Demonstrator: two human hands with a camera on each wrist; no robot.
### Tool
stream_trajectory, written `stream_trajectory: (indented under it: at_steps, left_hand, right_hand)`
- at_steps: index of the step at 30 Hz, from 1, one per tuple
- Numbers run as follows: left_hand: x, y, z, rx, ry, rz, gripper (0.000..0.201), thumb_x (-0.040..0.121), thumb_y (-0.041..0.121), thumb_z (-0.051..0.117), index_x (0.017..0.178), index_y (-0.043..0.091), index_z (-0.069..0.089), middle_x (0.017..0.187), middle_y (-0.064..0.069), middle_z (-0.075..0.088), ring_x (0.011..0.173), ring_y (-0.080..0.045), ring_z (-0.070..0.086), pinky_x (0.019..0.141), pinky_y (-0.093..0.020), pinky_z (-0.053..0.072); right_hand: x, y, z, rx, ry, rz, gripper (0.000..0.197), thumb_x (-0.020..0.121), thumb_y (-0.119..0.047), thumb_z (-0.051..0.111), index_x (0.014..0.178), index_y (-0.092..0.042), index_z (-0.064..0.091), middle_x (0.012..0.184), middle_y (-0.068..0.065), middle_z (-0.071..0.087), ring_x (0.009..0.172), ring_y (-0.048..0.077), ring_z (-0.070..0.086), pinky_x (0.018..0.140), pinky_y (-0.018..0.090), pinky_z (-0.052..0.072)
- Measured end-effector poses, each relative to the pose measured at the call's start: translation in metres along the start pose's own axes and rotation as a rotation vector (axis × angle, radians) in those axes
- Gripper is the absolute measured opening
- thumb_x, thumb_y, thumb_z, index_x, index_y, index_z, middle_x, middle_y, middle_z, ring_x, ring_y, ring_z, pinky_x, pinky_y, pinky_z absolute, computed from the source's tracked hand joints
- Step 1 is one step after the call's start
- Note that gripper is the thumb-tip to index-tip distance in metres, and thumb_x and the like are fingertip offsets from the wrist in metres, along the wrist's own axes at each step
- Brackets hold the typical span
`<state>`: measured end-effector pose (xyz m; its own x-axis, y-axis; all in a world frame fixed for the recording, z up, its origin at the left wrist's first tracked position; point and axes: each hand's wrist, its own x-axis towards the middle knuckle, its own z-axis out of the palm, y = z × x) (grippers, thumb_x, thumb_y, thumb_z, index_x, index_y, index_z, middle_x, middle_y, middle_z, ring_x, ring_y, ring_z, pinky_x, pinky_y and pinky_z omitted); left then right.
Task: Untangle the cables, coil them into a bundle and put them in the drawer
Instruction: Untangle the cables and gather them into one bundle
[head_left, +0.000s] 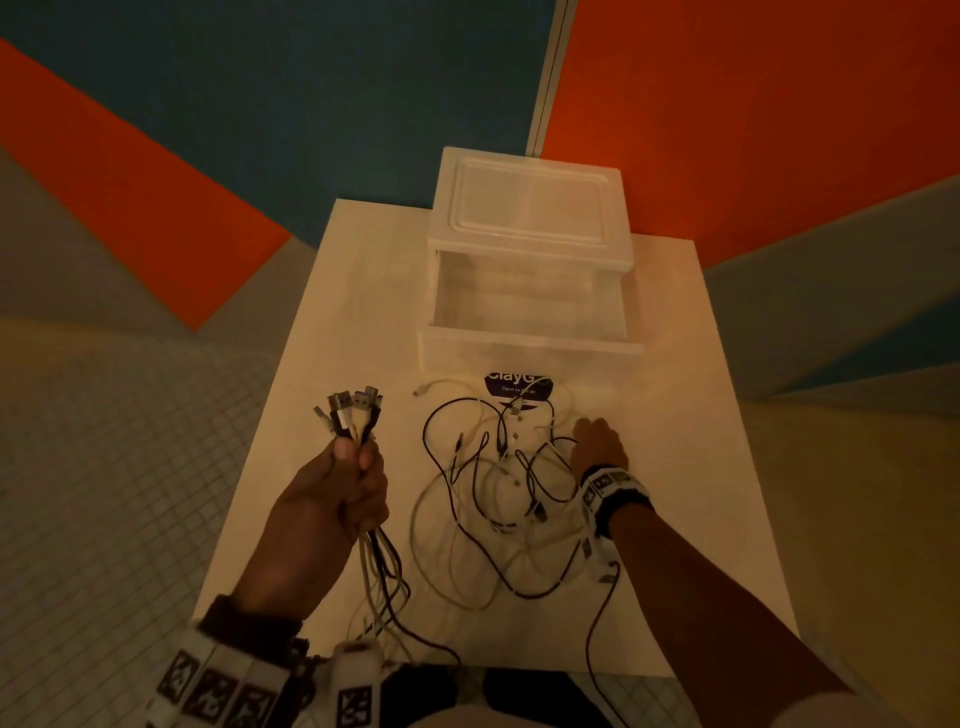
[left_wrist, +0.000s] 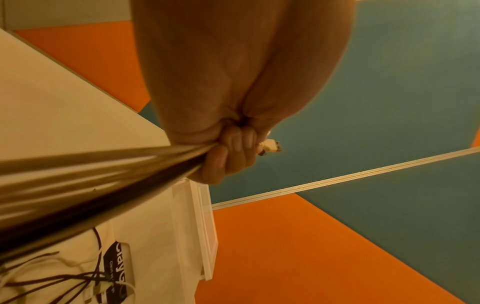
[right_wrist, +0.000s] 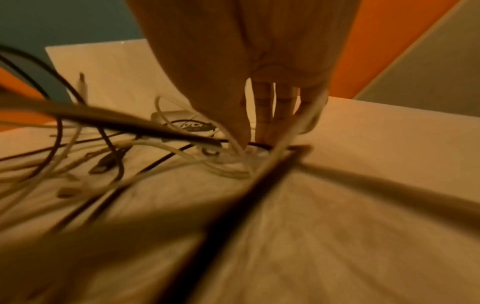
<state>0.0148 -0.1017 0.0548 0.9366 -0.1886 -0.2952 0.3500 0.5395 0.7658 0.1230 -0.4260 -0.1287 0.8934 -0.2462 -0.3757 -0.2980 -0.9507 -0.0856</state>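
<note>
Left hand (head_left: 332, 499) clenches gathered plug ends of black and white cables (head_left: 358, 415), aligning them; right hand (head_left: 597, 441), fingers lowered, pinches a strand from the tangle (head_left: 498, 488) on the white worktop (head_left: 675, 519), before the open translucent plastic drawer (head_left: 530, 312).

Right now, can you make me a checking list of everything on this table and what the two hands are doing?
Surface: white table, cables spread over its middle.
Job's things: clear plastic drawer pulled open, nothing seen inside; cable ends gathered in a bunch.
Clutter: dark sticker on the table in front of the drawer.
Grip: left hand grips the bunch just below the plugs; right hand reaches down into the tangle, fingertips at a white cable, pinch unclear.
Cables: tangled black and white cables loose on the table.
Surroundings: orange and blue wall panels, tiled floor.
</note>
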Motion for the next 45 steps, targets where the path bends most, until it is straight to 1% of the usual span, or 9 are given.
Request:
stream_trajectory:
  at_steps: [6, 10, 13, 21, 25, 31, 38, 41, 45]
  left_hand:
    - [0.002, -0.003, 0.001, 0.017, -0.014, -0.005, 0.041, 0.078, 0.053, 0.07, 0.079, 0.016, 0.054, 0.065, 0.003, 0.031, 0.052, -0.009, 0.023, 0.048, -0.023, 0.027]
    - [0.002, 0.0, -0.002, 0.023, -0.014, -0.004, 0.043, 0.075, 0.053, 0.073, 0.079, 0.015, 0.052, 0.066, 0.002, 0.029, 0.053, -0.009, 0.024, 0.048, -0.023, 0.028]
    - [0.005, 0.0, -0.001, 0.017, -0.029, 0.0, 0.043, 0.076, 0.052, 0.072, 0.079, 0.015, 0.052, 0.065, 0.002, 0.029, 0.052, -0.009, 0.024, 0.048, -0.023, 0.028]
    - [0.015, -0.007, 0.016, 0.073, -0.018, -0.024, 0.035, 0.086, 0.047, 0.058, 0.082, 0.013, 0.049, 0.065, 0.0, 0.027, 0.052, -0.01, 0.021, 0.049, -0.025, 0.023]
    - [0.019, -0.011, 0.024, 0.053, -0.022, -0.054, 0.03, 0.088, 0.04, 0.051, 0.082, 0.011, 0.047, 0.065, 0.0, 0.025, 0.051, -0.01, 0.02, 0.049, -0.026, 0.021]
    - [0.024, -0.017, 0.03, 0.079, -0.021, -0.042, 0.029, 0.092, 0.038, 0.047, 0.083, 0.01, 0.046, 0.064, 0.0, 0.029, 0.05, -0.01, 0.023, 0.047, -0.023, 0.026]
    - [0.026, -0.021, 0.049, 0.135, -0.018, -0.047, 0.028, 0.094, 0.034, 0.039, 0.083, 0.01, 0.045, 0.062, 0.002, 0.033, 0.051, -0.009, 0.024, 0.048, -0.023, 0.025]
    - [0.024, -0.02, 0.048, 0.128, -0.019, -0.044, 0.028, 0.095, 0.033, 0.038, 0.083, 0.009, 0.045, 0.062, 0.001, 0.034, 0.051, -0.009, 0.024, 0.048, -0.022, 0.026]
    - [0.024, -0.022, 0.051, 0.186, 0.006, -0.025, 0.029, 0.098, 0.033, 0.036, 0.085, 0.009, 0.045, 0.067, -0.002, 0.044, 0.05, -0.008, 0.029, 0.049, -0.021, 0.03]
  right_hand:
    - [-0.004, -0.003, -0.013, -0.069, -0.062, -0.048, 0.042, 0.094, -0.019, 0.048, 0.134, -0.005, 0.043, 0.142, 0.017, 0.041, 0.133, 0.033, 0.036, 0.106, 0.042, 0.036]
    - [-0.04, 0.0, -0.094, 0.756, -0.051, 0.074, 0.01, 0.094, -0.007, 0.048, 0.101, -0.005, 0.055, 0.097, 0.019, 0.061, 0.083, 0.033, 0.059, 0.07, 0.04, 0.046]
    - [-0.1, 0.007, -0.156, 1.375, -0.215, -0.077, 0.022, 0.101, -0.005, 0.039, 0.099, -0.004, 0.061, 0.062, 0.0, 0.042, 0.051, 0.009, 0.035, 0.048, 0.025, 0.03]
    - [-0.134, 0.029, -0.15, 0.82, -0.043, -0.166, 0.029, 0.099, 0.003, 0.037, 0.093, 0.001, 0.065, 0.066, 0.01, 0.061, 0.049, 0.002, 0.051, 0.05, 0.016, 0.039]
    - [-0.116, 0.042, -0.117, 0.405, -0.132, 0.097, 0.034, 0.1, -0.023, 0.041, 0.102, -0.001, 0.067, 0.102, 0.013, 0.066, 0.097, 0.027, 0.06, 0.077, 0.026, 0.041]
    - [-0.158, 0.014, -0.159, 1.241, -0.055, -0.251, 0.026, 0.103, -0.007, 0.037, 0.098, 0.006, 0.058, 0.054, -0.003, 0.044, 0.049, 0.004, 0.037, 0.048, 0.015, 0.031]
    - [-0.144, 0.001, -0.107, 0.183, -0.151, -0.017, 0.022, 0.099, -0.021, 0.04, 0.104, -0.01, 0.058, 0.11, 0.012, 0.065, 0.1, 0.029, 0.061, 0.076, 0.031, 0.042]
    - [-0.14, 0.009, -0.11, 0.635, 0.157, -0.02, 0.018, 0.099, -0.016, 0.041, 0.09, -0.015, 0.057, 0.087, 0.007, 0.063, 0.079, 0.026, 0.06, 0.066, 0.029, 0.039]
    - [-0.153, 0.002, -0.103, 0.795, 0.076, -0.261, 0.018, 0.1, -0.019, 0.041, 0.084, -0.019, 0.049, 0.061, -0.004, 0.049, 0.05, 0.013, 0.039, 0.051, 0.028, 0.032]
